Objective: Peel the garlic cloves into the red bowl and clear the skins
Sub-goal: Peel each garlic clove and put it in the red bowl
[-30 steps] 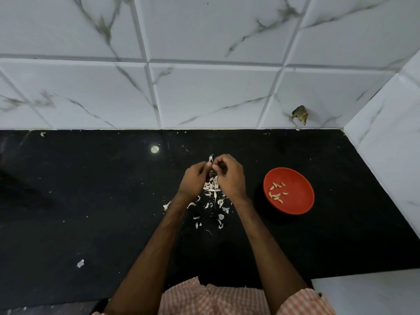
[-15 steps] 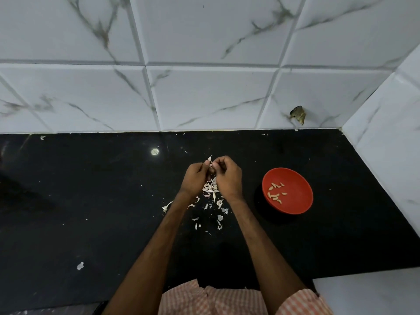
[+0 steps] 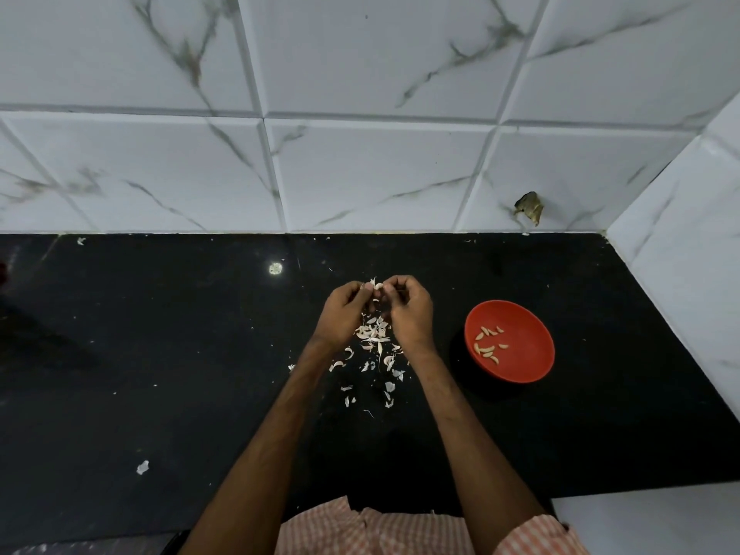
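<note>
Black polished stone counter (image 3: pixel 160 354) runs under a wall of white marble-veined tiles (image 3: pixel 380 174). Above its middle the left hand (image 3: pixel 342 314) and the right hand (image 3: pixel 410 314) meet. Their fingertips curl inward and pinch a small pale garlic clove (image 3: pixel 376 286) between them, with a wisp of papery skin sticking up from it. The fingers hide most of the clove, so how much of it is bare I cannot tell.

Under the hands and toward the person, a loose scatter of white garlic skins (image 3: pixel 374 340) lies on the counter. To the right of the right hand, apart from it, sits a round red bowl (image 3: pixel 528 354) with a handful of peeled yellowish cloves (image 3: pixel 488 348) lying in its left half.

One stray white skin scrap (image 3: pixel 142 467) lies well off to the left, nearer the front. A dark chipped hole (image 3: pixel 529 206) marks the tile above the bowl. Orange-and-white checked cloth (image 3: pixel 372 532) shows at the bottom edge between the forearms.
</note>
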